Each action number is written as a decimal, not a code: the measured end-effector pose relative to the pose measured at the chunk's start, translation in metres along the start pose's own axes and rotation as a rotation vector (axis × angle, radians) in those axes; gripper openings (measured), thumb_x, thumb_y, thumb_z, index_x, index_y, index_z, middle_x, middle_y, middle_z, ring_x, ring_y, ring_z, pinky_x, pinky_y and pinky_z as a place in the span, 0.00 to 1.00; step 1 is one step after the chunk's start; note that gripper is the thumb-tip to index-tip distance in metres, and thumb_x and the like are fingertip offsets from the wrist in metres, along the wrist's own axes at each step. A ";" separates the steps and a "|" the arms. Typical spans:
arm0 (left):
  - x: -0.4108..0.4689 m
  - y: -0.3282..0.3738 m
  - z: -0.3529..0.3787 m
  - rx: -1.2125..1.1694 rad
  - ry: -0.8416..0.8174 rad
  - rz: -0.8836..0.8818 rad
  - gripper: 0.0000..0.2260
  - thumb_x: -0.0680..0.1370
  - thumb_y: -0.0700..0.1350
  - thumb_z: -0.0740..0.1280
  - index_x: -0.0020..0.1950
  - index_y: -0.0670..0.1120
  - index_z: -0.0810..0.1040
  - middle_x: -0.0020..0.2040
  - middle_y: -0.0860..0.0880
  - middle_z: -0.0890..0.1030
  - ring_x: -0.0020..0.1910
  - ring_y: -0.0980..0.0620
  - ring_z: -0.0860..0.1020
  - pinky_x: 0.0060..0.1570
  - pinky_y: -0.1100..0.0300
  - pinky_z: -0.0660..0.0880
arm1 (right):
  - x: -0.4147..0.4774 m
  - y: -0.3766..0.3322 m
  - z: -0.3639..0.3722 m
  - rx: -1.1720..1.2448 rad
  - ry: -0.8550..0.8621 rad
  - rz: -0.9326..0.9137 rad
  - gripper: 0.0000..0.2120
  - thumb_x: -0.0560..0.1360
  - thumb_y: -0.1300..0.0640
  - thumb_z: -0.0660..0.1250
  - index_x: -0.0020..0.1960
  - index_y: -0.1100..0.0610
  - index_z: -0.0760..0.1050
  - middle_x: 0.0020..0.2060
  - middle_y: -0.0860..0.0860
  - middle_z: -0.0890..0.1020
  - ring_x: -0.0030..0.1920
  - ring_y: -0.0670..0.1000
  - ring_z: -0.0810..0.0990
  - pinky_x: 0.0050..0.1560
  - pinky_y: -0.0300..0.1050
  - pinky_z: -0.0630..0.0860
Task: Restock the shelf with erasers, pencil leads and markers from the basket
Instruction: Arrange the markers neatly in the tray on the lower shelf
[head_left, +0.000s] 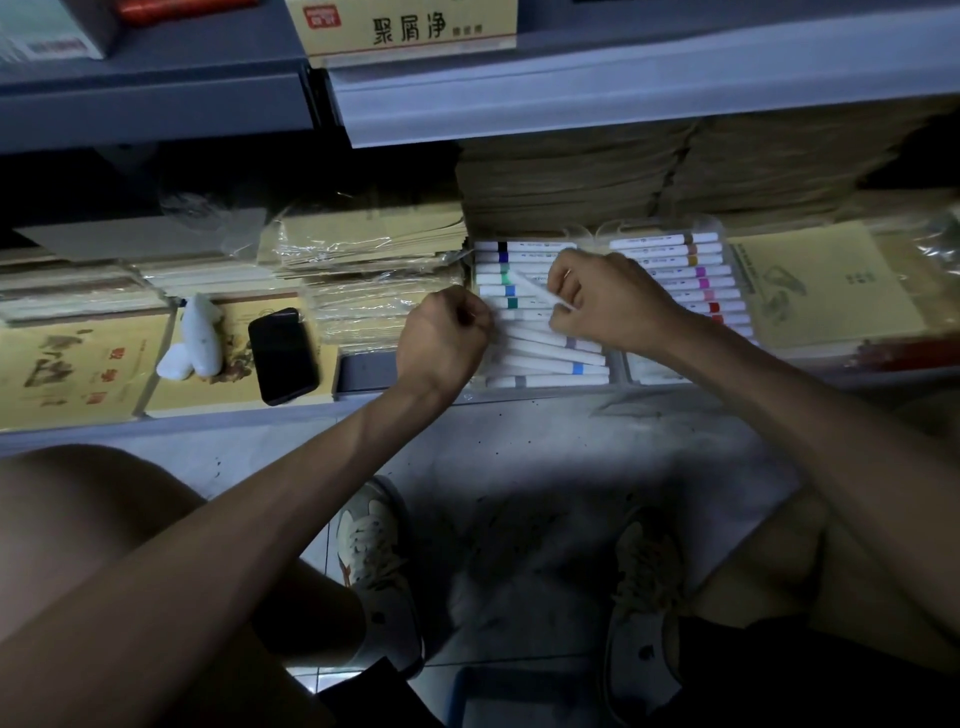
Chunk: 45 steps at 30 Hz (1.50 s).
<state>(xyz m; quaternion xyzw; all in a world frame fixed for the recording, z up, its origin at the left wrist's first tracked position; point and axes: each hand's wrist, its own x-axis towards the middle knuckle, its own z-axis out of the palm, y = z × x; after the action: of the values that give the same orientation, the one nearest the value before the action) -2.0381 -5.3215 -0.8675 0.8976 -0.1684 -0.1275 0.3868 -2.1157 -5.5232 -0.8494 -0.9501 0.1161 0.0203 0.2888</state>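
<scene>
Two hands: right hand (608, 301) pinches a tilted marker (537, 291), left hand (441, 332) fisted at the edge of the tray (545, 391).

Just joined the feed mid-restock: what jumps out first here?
The right hand pinches a tilted white marker over the left marker tray on the bottom shelf; the left hand is curled at that tray's left edge. A black phone lies on a yellow booklet further left.

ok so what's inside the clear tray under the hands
White markers with coloured bands, lying in rows. The right hand holds one marker tilted above them. It and the left hand cover parts of the middle rows; anything beneath the markers is hidden.
</scene>
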 end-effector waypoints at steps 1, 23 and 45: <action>0.000 -0.001 -0.001 -0.001 -0.002 0.008 0.07 0.78 0.43 0.66 0.48 0.48 0.85 0.46 0.50 0.87 0.47 0.49 0.84 0.49 0.49 0.82 | 0.001 0.000 -0.003 0.099 0.028 0.021 0.10 0.73 0.55 0.72 0.53 0.50 0.74 0.40 0.47 0.83 0.41 0.49 0.83 0.44 0.52 0.81; -0.003 -0.007 -0.014 -0.025 0.024 -0.017 0.07 0.79 0.43 0.67 0.48 0.46 0.85 0.43 0.49 0.87 0.45 0.50 0.84 0.47 0.53 0.81 | -0.009 -0.003 0.003 -0.141 -0.056 0.068 0.07 0.72 0.50 0.73 0.41 0.53 0.82 0.33 0.47 0.81 0.38 0.50 0.81 0.35 0.44 0.71; 0.009 0.017 -0.015 -0.353 -0.375 -0.073 0.10 0.84 0.44 0.67 0.59 0.42 0.85 0.38 0.49 0.80 0.33 0.54 0.73 0.30 0.63 0.71 | 0.003 -0.001 -0.008 1.239 0.178 0.547 0.11 0.74 0.57 0.77 0.53 0.59 0.80 0.26 0.46 0.71 0.20 0.43 0.59 0.18 0.38 0.55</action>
<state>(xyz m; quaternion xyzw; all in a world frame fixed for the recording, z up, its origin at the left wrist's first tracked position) -2.0278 -5.3269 -0.8460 0.7823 -0.1797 -0.3328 0.4948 -2.1126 -5.5274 -0.8424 -0.5440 0.3655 -0.0559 0.7532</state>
